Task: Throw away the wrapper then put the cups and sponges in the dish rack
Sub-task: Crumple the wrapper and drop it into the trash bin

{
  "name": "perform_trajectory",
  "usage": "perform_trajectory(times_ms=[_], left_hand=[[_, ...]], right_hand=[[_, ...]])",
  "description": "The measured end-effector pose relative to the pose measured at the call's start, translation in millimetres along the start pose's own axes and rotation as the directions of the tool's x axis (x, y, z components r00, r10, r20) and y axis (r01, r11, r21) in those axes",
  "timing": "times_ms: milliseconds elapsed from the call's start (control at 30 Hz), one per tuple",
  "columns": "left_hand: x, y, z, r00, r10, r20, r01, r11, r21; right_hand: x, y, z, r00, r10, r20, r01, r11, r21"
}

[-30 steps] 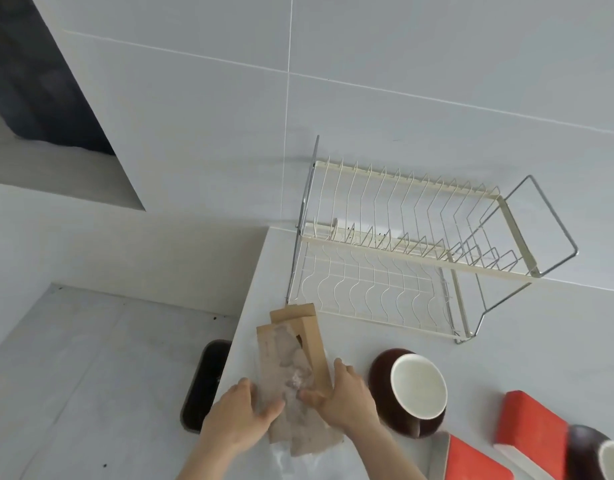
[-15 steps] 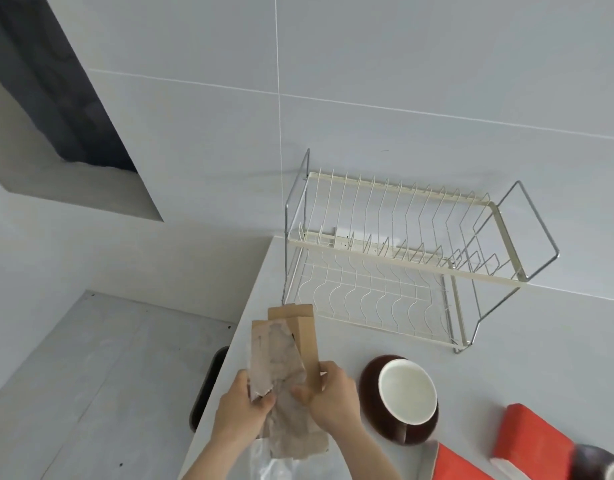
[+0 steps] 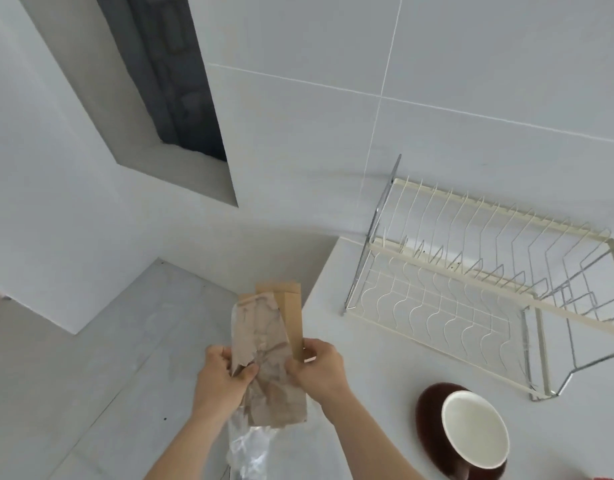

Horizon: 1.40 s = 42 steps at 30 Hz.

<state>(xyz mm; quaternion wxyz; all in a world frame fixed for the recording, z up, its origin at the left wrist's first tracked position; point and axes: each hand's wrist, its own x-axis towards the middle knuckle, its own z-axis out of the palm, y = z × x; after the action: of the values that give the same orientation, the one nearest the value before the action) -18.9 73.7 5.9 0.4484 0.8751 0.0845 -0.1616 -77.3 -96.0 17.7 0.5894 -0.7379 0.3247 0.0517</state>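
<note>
Here both hands, left [image 3: 220,375] and right [image 3: 317,365], grip the crumpled brown paper wrapper [image 3: 267,355] between them, pinching its sides, the brown white-lined cup [image 3: 468,434] to their right on the white table [image 3: 385,358].

Counter [image 3: 350,341] bare between dish rack [image 3: 471,299] and cup [image 3: 471,433]; rack empty.

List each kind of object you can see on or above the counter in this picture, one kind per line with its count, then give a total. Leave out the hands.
Wrapper: 1, held in both hands
Cup: 1, brown outside and white inside, on the counter
Dish rack: 1, nothing in it
Red object at the bottom right edge: 1, too cut off to identify
Total: 4
</note>
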Motion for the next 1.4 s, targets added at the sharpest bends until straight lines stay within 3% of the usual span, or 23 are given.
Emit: perform_trajectory(times_ms=[300, 533, 767, 933, 1167, 1400], left_hand=[[99.2, -39.4, -58.1, 0.995, -0.096, 0.014, 0.096, 0.990, -0.098], [178.8, -90.1, -60.2, 0.975, -0.198, 0.100, 0.201, 0.979, -0.019], [213.9, -169.8, 2.1, 0.929, -0.304, 0.210, 0.293, 0.953, 0.082], [233.4, -220.9, 64.8, 0.859, -0.408, 0.310, 0.376, 0.913, 0.159], [255.4, -287.8, 151.0, 0.759, -0.473, 0.448, 0.407, 0.881, 0.240], [289.8, -346.9, 203.3, 0.735, -0.457, 0.500, 0.372, 0.889, 0.267]], right_hand=[[74.4, -41.9, 103.8, 0.995, 0.095, -0.018, -0.097, 0.986, -0.132], [141.3, -19.2, 171.5, 0.979, 0.203, -0.031, -0.205, 0.958, -0.200], [194.7, 50.1, 200.4, 0.913, 0.388, -0.123, -0.406, 0.854, -0.325], [238.3, 104.1, 217.0, 0.842, 0.507, -0.183, -0.527, 0.704, -0.476], [304.3, 189.0, 236.7, 0.750, 0.607, -0.263, -0.625, 0.521, -0.581], [353.2, 255.9, 256.8, 0.748, 0.603, -0.278, -0.618, 0.479, -0.623]])
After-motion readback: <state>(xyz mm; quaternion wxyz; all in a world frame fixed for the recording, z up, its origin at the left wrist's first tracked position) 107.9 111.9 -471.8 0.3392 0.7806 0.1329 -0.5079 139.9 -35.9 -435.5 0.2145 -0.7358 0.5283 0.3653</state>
